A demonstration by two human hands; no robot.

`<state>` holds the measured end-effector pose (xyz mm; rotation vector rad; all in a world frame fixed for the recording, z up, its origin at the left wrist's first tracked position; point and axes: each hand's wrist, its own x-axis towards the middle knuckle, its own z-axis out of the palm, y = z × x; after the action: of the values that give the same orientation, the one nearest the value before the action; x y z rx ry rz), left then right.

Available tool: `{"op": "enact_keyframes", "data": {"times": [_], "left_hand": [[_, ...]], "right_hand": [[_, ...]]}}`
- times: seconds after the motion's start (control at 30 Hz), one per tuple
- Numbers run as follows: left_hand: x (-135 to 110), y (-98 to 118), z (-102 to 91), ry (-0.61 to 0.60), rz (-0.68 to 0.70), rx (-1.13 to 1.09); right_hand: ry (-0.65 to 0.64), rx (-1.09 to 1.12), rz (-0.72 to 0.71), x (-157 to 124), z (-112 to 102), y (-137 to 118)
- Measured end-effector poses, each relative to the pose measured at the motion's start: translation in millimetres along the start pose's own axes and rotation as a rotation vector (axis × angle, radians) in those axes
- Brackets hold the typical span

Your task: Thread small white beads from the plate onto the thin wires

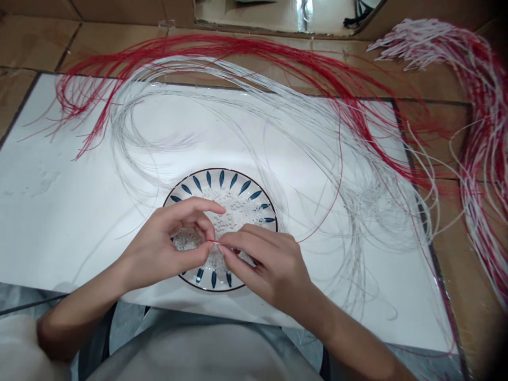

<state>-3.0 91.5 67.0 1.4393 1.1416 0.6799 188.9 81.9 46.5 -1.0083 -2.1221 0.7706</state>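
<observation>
Over a round plate (177, 191) with blue leaf marks and a dark rim, my two hands meet fingertip to fingertip. My left hand (166, 238) pinches a short piece of thin red wire (212, 242) between thumb and a bent finger, its index finger stretched out above. Closed on the same spot from the other side is my right hand (273, 259); its fingertips hide the detail there. A red strand (331, 206) runs from behind the right hand up to the bundle. Many tiny white pieces (234, 209) lie in the plate, too small to make out.
A long bundle of red wires (254, 45) and one of white wires (186, 61) arch across the white board (71, 222). Loose white strands (381, 196) tangle at the right. A thick red and white bundle (480, 106) lies on the brown cardboard surface (440, 114).
</observation>
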Motion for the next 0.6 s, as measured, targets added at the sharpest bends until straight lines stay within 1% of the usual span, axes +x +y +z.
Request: {"op": "enact_keyframes", "data": {"times": [0.33, 0.53, 0.6], "left_hand": [[-1.3, -0.2, -1.0, 0.03, -0.016, -0.004], [-0.1, 0.7, -1.9, 0.059, 0.007, 0.043], [0.4, 0.8, -1.9, 0.051, 0.019, 0.049]], "right_hand": [[0.001, -0.043, -0.009, -0.7, -0.4, 0.3], [0.009, -0.042, -0.008, -0.8, -1.5, 0.4], [0.007, -0.039, -0.004, -0.8, -1.8, 0.0]]}}
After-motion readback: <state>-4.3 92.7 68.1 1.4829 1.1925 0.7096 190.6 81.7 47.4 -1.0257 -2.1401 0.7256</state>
